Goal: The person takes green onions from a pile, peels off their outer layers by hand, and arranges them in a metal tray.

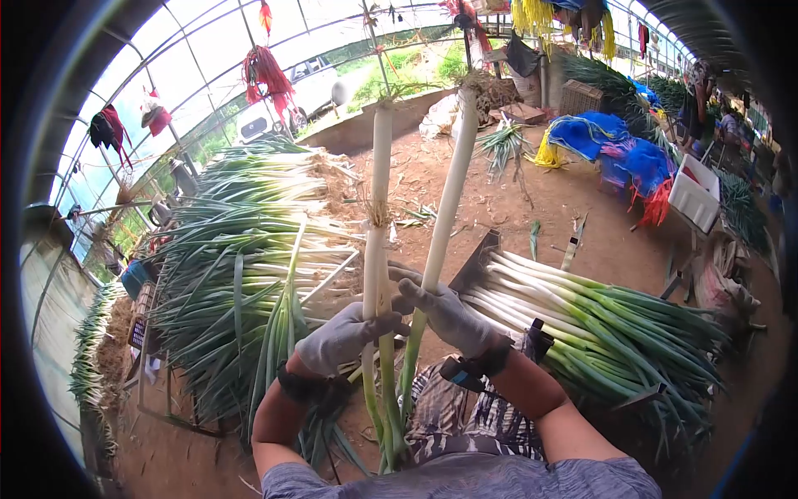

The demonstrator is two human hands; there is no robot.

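Observation:
My left hand, in a grey glove, is closed round the white stalks of green onions held upright in front of me. Beside it my right hand, gloved too, grips another green onion that leans to the right, its roots at the top. The green leaves of the held onions hang down toward my lap. On the left lies a large pile of green onions with roots toward the middle. A stack of cleaner green onions rests on a metal rack to my right.
Blue netting and a white crate stand at the back right. A person is in the far right background. Red ties hang from the greenhouse frame. Loose leaves lie on the dirt floor.

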